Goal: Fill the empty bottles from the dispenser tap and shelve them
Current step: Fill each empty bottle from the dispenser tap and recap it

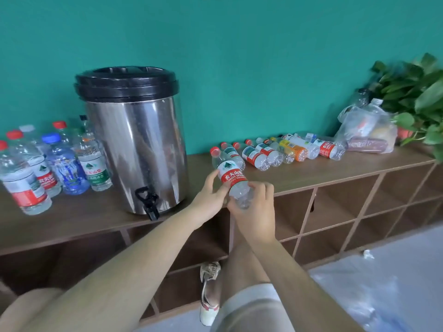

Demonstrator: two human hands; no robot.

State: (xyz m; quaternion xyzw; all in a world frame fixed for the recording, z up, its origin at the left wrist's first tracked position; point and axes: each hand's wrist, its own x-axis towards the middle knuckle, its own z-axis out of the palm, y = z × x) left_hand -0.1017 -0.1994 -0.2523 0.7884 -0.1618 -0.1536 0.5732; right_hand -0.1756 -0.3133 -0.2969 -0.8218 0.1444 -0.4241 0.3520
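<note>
Gripping one red-capped bottle (233,178) in both hands, tilted with cap pointing far and left, just above the near edge of the desk (311,171), right of the dispenser (136,149). Pinching its red label with the left hand (211,197); curling round its clear lower end with the right hand (256,207). Standing centre-left on the desk: steel dispenser, black lid on, black tap (148,200) overhanging the near edge. Standing upright left of the dispenser: cluster of capped bottles (60,164). Lying on their sides in a row, right of the held bottle: further bottles (275,152), caps pointing far and left. Sitting at far right: plastic bag (369,130) beside leafy plant (417,97). Running beneath the desk: open shelf compartments (335,212).
</note>
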